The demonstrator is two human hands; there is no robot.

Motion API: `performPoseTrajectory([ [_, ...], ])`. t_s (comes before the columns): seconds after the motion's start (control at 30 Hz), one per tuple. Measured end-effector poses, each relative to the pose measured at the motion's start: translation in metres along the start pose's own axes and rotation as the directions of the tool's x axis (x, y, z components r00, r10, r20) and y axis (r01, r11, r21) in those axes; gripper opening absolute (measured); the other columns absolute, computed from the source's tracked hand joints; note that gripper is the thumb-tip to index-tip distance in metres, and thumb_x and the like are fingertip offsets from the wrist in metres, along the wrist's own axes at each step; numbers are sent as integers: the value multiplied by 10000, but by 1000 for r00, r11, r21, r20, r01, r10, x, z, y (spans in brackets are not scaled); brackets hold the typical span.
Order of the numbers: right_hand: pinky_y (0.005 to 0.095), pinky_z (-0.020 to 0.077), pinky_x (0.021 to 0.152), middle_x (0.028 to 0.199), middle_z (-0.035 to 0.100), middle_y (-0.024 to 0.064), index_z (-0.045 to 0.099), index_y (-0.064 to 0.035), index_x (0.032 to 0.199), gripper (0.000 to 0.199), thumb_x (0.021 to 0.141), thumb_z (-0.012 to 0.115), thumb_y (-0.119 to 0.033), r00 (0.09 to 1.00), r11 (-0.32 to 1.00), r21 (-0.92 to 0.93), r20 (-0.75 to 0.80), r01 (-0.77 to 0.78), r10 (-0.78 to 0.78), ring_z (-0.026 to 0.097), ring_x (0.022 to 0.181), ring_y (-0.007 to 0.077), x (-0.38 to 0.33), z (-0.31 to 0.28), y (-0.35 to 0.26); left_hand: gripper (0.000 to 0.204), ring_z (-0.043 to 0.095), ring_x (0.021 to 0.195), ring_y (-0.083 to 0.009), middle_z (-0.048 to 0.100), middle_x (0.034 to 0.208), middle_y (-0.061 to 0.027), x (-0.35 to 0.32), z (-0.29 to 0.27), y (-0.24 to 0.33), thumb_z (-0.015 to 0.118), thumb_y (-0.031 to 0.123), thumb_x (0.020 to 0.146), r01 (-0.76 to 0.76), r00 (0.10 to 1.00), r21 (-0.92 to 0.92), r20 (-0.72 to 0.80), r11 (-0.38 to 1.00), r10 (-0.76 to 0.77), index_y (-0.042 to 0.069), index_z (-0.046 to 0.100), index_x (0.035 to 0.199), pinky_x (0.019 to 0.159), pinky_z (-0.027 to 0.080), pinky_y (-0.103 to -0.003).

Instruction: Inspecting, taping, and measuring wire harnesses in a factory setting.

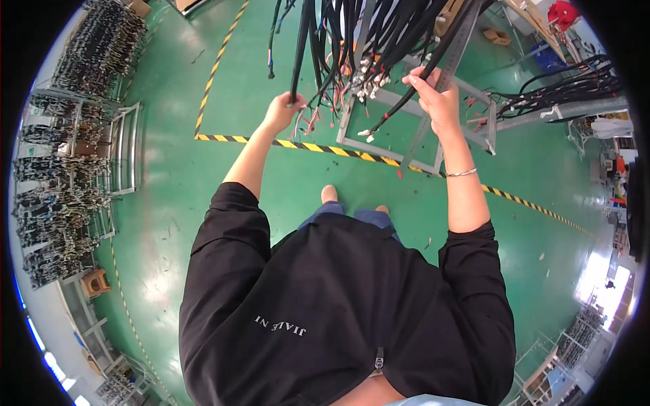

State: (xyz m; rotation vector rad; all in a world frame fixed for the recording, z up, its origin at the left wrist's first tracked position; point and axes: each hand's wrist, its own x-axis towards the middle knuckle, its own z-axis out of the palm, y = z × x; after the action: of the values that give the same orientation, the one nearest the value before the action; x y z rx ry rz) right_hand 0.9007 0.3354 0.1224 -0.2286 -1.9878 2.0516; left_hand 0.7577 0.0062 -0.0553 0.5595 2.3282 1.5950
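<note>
2 hands up in the hanging cable bundle [352,40]: left hand [281,111] clenched on 1 black cable [298,54], right hand [437,98] pinching another [399,105]. Best to follow each strand singly, avoiding snagged connectors [369,84].

Green floor [203,196] — striped tape [352,153], grey rack frame [413,145]

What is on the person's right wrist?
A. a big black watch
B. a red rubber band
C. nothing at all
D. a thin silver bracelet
D: a thin silver bracelet circles the wrist just below the right hand, which has its grip on a black cable hanging from the bundle above.
</note>
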Motion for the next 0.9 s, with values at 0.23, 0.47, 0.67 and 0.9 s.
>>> performPoseTrajectory([
  [0.23, 175, 227, 428, 894, 718, 14, 674, -58, 1011, 134, 893, 692, -119, 995, 995, -64, -64, -75, 71, 364, 500, -26, -50, -2, 62, 192, 664, 834, -308, 673, 919, -140, -70, -1, 24, 577, 154, 963, 58, 885, 404, -444, 913, 140, 64, 559, 1132, 721, 507, -408],
  [0.47, 205, 349, 581, 898, 723, 45, 689, -33, 981, 161, 890, 703, -165, 991, 989, -100, -78, -113, 106, 479, 618, 34, -101, -11, 81, 230, 629, 793, -343, 650, 906, -136, -154, -22, 41, 513, 245, 1013, 165, 806, 756, -474, 634, 355, 91, 528, 1183, 666, 511, -427],
  [0.67, 167, 222, 428, 910, 724, 34, 686, -66, 1017, 156, 913, 668, -181, 986, 991, -35, 100, -129, 132, 329, 494, -29, -154, -31, 80, 266, 514, 622, -129, 540, 722, -4, -200, -26, 86, 610, 226, 970, 300, 939, -446, -17, 843, -344, 29, 551, 1139, 540, 411, -306],
  [0.9, 152, 237, 408, 1026, 719, 107, 636, -17, 1180, 273, 933, 598, -126, 888, 923, 106, 334, -369, 317, 279, 464, -31, -228, -40, 80, 174, 645, 970, -159, 688, 988, -53, -276, 31, 93, 637, 163, 944, 263, 964, -333, 129, 906, -233, 46, 644, 1073, 878, 504, -323],
])
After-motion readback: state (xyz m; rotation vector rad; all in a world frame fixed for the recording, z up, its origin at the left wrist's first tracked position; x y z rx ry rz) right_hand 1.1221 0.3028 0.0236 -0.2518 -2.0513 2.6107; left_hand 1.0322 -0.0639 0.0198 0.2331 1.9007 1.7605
